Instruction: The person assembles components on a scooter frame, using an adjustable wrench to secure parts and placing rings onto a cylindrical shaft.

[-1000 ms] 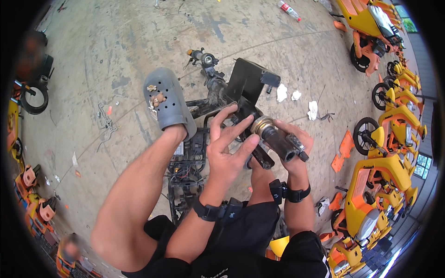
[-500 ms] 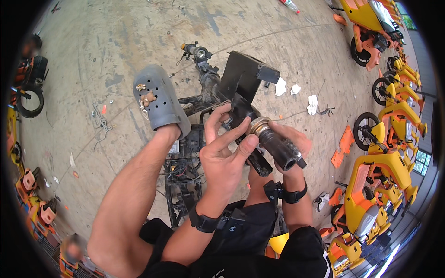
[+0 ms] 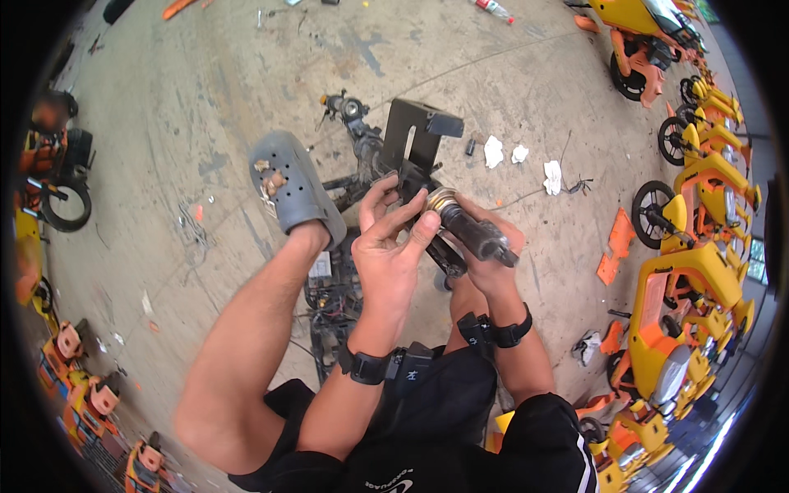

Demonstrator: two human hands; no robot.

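Note:
Between my hands is a black metal tube (image 3: 475, 233) with brass-coloured rings (image 3: 441, 200) around it. It slants away from me, its stepped end toward my right side. A second black tube (image 3: 445, 257) runs beside it, and a black slotted bracket (image 3: 417, 135) stands at the far end. My left hand (image 3: 389, 246) is closed on the left side, thumb and index finger at the rings, other fingers curled against the dark part behind. My right hand (image 3: 497, 259) wraps the tube from the right and below; most of its fingers are hidden behind it.
Beneath lies a stripped vehicle frame (image 3: 333, 296) with wires. My foot in a grey clog (image 3: 289, 179) is left of it. White tissues (image 3: 493, 152) and orange panels (image 3: 616, 244) lie rightward; yellow scooters (image 3: 686, 304) line the right side. A person (image 3: 53, 115) is at far left.
The bracket has turned, and its slot now shows. The tube has tilted, so its hollow end faces me less. Both hands still hold it, and the whole view has shifted slightly.

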